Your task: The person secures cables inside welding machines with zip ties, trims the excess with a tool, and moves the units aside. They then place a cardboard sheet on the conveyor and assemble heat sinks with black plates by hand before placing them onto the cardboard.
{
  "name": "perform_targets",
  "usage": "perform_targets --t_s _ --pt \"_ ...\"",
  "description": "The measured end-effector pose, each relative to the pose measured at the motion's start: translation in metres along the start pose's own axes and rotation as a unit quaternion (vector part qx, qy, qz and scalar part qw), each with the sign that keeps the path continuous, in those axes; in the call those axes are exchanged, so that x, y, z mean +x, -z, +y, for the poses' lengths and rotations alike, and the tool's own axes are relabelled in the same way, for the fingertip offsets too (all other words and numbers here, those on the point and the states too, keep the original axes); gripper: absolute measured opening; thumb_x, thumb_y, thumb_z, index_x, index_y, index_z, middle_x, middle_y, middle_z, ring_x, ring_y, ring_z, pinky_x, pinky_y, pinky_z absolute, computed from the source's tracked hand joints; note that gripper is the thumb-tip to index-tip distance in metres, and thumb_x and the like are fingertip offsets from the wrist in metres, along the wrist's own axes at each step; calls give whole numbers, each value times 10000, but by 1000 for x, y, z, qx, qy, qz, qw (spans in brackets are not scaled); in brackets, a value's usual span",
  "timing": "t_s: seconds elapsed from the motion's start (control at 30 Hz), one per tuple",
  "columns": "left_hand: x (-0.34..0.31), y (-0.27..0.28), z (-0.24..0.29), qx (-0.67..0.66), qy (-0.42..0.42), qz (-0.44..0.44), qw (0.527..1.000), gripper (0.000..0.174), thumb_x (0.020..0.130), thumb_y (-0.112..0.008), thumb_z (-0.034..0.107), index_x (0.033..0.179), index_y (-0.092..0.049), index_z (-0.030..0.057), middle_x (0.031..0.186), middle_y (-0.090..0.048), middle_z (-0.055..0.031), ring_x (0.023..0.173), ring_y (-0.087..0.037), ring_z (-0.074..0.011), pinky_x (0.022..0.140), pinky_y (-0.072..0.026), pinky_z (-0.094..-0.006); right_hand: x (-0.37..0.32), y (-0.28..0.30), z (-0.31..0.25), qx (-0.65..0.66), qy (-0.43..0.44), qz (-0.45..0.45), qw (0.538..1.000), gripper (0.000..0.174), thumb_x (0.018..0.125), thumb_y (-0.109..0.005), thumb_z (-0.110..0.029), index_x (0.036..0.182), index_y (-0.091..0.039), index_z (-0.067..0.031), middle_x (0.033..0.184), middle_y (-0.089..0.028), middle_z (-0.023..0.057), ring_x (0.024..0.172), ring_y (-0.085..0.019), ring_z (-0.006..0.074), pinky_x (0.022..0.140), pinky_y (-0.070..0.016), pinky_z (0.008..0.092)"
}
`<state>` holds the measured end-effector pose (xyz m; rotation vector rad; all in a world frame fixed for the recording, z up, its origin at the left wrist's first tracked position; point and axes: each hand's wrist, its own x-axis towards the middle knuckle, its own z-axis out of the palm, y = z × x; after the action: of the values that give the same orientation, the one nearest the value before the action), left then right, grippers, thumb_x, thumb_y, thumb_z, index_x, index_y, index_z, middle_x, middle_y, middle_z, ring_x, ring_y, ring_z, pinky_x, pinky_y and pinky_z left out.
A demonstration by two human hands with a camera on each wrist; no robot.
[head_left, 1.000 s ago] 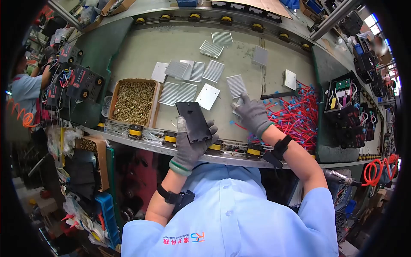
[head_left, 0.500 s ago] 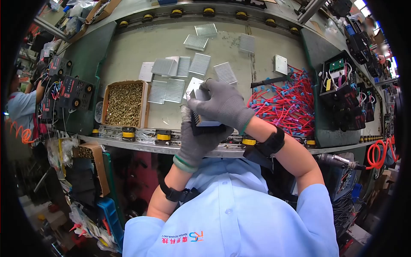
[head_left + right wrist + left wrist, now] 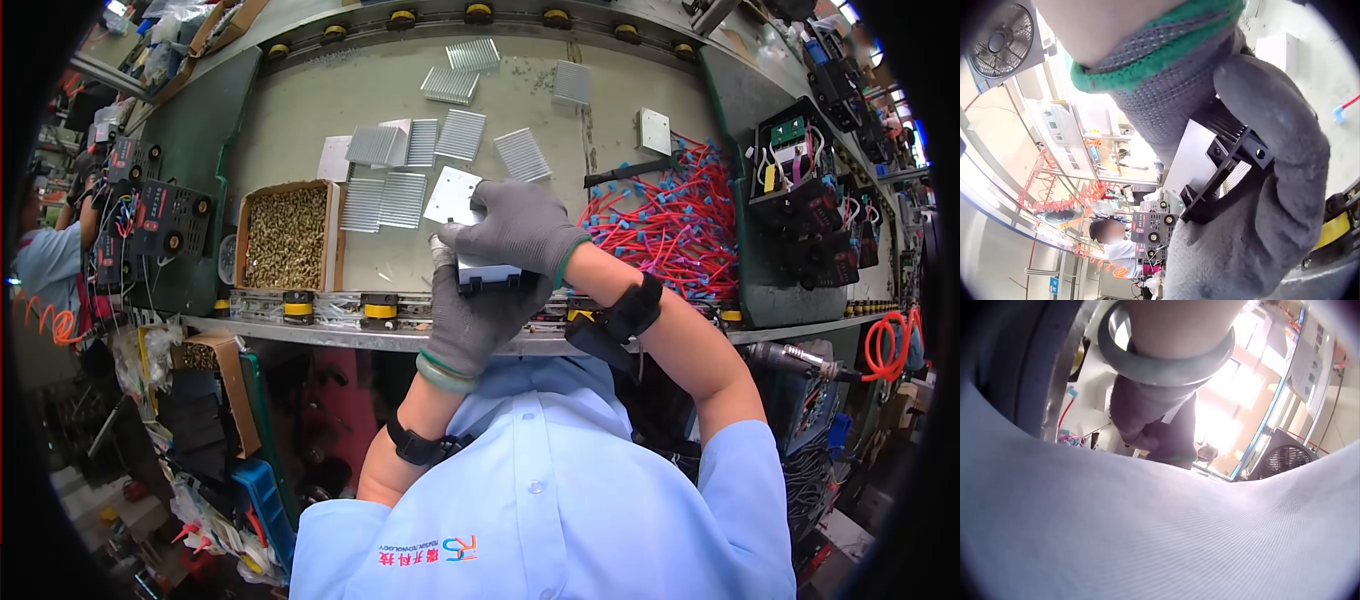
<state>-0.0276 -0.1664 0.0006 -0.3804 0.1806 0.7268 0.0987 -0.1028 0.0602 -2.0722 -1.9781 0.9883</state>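
Observation:
Both hands wear grey gloves and meet over the near edge of the bench. My left hand (image 3: 470, 325) grips a black plastic panel (image 3: 1207, 194) from below, its fingers curled round the side. On the panel lies a finned aluminium heat sink (image 3: 1191, 153), its smooth silver face showing in the right wrist view. From above, my right hand (image 3: 525, 225) holds the heat sink against the panel, covering much of both in the head view. In the left wrist view, a blue shirt (image 3: 1160, 531) fills the lower half and a gloved hand (image 3: 1157, 425) shows beyond the bangle.
Several loose heat sinks (image 3: 461, 135) lie across the bench. A cardboard box of brass fittings (image 3: 338, 240) stands left; red wires with blue connectors (image 3: 660, 225) are heaped right. Black device housings (image 3: 800, 200) stand at the right, and a power driver (image 3: 800, 360) hangs near the edge.
My right hand has come from the bench on the right to the left hand, bringing a heat sink onto the black panel. The left hand has kept its grip on the panel.

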Motion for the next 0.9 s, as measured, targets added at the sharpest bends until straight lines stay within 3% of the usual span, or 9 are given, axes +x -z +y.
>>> perform_targets --t_s 0.13,0.2,0.27,0.37,0.5,0.57,0.73,0.83,0.9 --pt "-1 -5 -2 3 -12 78 997 810 873 -489 692 1388 -338 85 1340 -420 -175 1253 -452 -338 1068 -390 -540 3 -3 4 12 -4 -40 999 682 747 -580 -635 945 -711 4 920 -702 198 884 -694 324 785 -539 402" --pt "0 -6 -2 -21 -4 64 998 749 934 -400 620 1411 -305 51 1384 -391 -205 1276 -426 -361 1058 -384 -540 5 -3 6 11 -14 -50 999 691 746 -566 -642 933 -718 5 909 -704 201 880 -694 324 787 -538 398" --pt "2 -3 -1 -23 2 51 998 732 946 -385 604 1412 -301 47 1385 -389 -210 1275 -426 -363 1058 -383 -538 7 -5 10 19 -23 -96 995 703 748 -545 -649 937 -721 5 919 -704 205 875 -695 320 795 -535 395" --pt "2 1 0 -19 11 41 999 705 963 -361 582 1412 -296 43 1386 -389 -214 1273 -427 -363 1058 -382 -537 9 -11 15 14 -18 -90 996 648 769 -582 -628 882 -716 -4 801 -686 181 756 -680 306 708 -519 402" --pt "2 6 1 5 14 12 1000 633 992 -312 534 1387 -314 41 1373 -412 -206 1265 -440 -352 1056 -380 -547 6 -12 19 29 -1 -83 996 672 786 -563 -642 866 -711 9 803 -682 197 761 -678 315 706 -518 410" --pt "3 7 3 4 23 -9 1000 595 1003 -287 506 1375 -323 42 1365 -425 -203 1262 -447 -348 1050 -385 -550 7 -12 18 12 -15 -110 994 693 781 -514 -639 951 -719 1 941 -697 219 883 -685 340 819 -523 404" --pt "2 0 -1 32 11 -9 999 505 1028 -234 420 1350 -342 46 1330 -466 -200 1231 -488 -332 1003 -442 -535 5 -12 20 15 -11 -117 993 706 790 -509 -650 974 -714 0 960 -692 223 900 -679 348 816 -517 417" --pt "3 0 -1 121 -9 1 993 431 1026 -308 345 1324 -382 43 1281 -520 -193 1171 -548 -320 953 -497 -508 4 -13 21 22 -9 -128 991 718 804 -496 -661 987 -710 0 957 -691 224 902 -677 351 814 -512 424" --pt "3 -3 -2 379 -40 14 924 392 1013 -353 286 1302 -405 26 1243 -551 -188 1134 -576 -314 944 -511 -503 5 -16 24 22 -13 -134 991 724 813 -487 -667 994 -710 -2 951 -691 225 899 -676 353 812 -510 428"
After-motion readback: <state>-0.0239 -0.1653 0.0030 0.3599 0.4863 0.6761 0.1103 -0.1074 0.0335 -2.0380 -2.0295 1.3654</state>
